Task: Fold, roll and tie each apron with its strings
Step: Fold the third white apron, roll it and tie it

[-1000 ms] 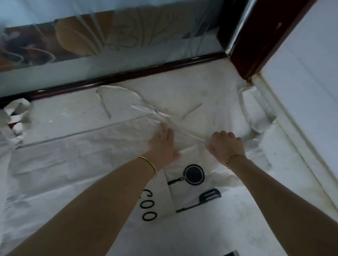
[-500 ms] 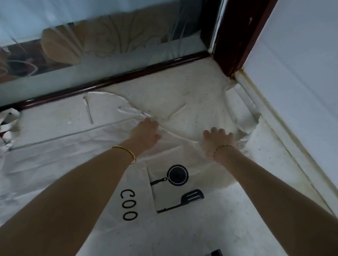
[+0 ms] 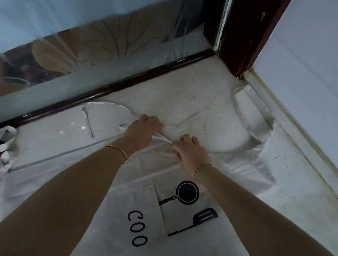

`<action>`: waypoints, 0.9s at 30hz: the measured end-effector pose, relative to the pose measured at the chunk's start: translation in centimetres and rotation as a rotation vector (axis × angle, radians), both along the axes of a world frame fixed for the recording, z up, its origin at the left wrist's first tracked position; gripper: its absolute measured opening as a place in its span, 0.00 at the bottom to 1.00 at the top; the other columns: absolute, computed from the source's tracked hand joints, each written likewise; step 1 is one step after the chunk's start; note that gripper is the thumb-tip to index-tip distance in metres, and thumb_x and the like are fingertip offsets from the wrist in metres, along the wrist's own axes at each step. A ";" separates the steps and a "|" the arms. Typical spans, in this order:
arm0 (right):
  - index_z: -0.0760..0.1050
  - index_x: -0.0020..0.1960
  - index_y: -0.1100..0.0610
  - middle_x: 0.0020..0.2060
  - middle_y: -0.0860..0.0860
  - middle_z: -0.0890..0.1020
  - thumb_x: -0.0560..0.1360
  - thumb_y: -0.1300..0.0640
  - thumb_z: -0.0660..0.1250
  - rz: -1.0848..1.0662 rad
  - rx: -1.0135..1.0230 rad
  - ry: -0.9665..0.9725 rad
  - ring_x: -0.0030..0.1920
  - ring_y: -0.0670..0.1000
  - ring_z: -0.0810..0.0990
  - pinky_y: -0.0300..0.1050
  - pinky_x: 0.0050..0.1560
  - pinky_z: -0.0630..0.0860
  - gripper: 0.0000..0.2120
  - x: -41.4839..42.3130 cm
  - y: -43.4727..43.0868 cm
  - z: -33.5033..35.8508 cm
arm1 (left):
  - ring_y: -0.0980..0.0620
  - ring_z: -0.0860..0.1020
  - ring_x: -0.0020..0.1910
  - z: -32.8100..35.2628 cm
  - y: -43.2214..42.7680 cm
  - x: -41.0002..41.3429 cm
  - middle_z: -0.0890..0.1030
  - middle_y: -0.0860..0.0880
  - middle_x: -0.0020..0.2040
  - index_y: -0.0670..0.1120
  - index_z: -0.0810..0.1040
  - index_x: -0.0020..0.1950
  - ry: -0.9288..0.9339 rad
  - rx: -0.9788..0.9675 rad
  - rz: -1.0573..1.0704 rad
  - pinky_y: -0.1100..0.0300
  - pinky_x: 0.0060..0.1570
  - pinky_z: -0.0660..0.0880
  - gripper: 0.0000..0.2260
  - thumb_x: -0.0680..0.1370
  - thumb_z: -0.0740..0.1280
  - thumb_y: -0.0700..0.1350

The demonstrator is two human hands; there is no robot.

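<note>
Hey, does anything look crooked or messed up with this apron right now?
Yes. The white printed apron is folded over itself, so a flap cuts its black lettering off at COO, and the cloth bunches up between the left hand and the right hand gripping it.

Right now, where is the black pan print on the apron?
Head view: the pan print lies right of centre on the apron, just below the right hand, above the spatula print.

— How's the feed?
— Dim and bluish here. Small glints on the floor far left; reflections smear across the glass panel.
— Sharpness?
— Soft all over, and I see straight lines bow toward the edges.
</note>
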State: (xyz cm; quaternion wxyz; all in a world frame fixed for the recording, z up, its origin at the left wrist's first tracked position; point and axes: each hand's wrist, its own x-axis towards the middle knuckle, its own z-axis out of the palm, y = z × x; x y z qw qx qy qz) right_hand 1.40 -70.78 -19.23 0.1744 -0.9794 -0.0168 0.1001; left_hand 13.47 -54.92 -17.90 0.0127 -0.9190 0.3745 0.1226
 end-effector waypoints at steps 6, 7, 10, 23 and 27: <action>0.77 0.56 0.55 0.52 0.57 0.72 0.77 0.60 0.63 -0.035 0.139 -0.042 0.50 0.57 0.71 0.49 0.41 0.77 0.10 0.7 -0.5 -0.7 | 0.43 0.67 0.61 -0.3 1.2 2.7 0.67 0.44 0.67 0.41 0.69 0.67 -0.130 0.017 0.068 0.51 0.56 0.72 0.18 0.77 0.58 0.35; 0.78 0.55 0.56 0.52 0.58 0.73 0.77 0.60 0.64 -0.046 0.156 -0.057 0.49 0.57 0.72 0.50 0.40 0.77 0.09 0.7 -0.5 -0.8 | 0.42 0.67 0.61 -0.2 1.5 3.2 0.67 0.43 0.67 0.41 0.68 0.67 -0.117 0.023 0.120 0.49 0.56 0.72 0.17 0.78 0.59 0.37; 0.79 0.54 0.55 0.51 0.58 0.73 0.77 0.59 0.64 -0.067 0.176 -0.068 0.49 0.56 0.72 0.50 0.40 0.77 0.08 0.6 -0.5 -0.7 | 0.42 0.68 0.60 0.1 1.8 3.9 0.69 0.41 0.62 0.41 0.71 0.63 -0.042 0.008 0.189 0.47 0.56 0.73 0.13 0.80 0.60 0.44; 0.77 0.56 0.53 0.49 0.54 0.73 0.77 0.60 0.63 -0.104 0.192 0.030 0.51 0.53 0.71 0.49 0.45 0.77 0.09 0.8 -0.5 -0.2 | 0.42 0.79 0.43 2.1 1.0 5.7 0.79 0.38 0.47 0.40 0.74 0.50 0.179 -0.795 0.950 0.53 0.42 0.77 0.05 0.80 0.59 0.38; 0.74 0.54 0.57 0.49 0.54 0.72 0.76 0.61 0.62 -0.114 0.152 0.041 0.50 0.53 0.71 0.45 0.42 0.74 0.07 0.9 -0.3 -0.1 | 0.42 0.74 0.63 2.3 5.0 7.9 0.70 0.39 0.67 0.39 0.62 0.73 0.302 -1.055 1.388 0.51 0.59 0.75 0.26 0.77 0.60 0.48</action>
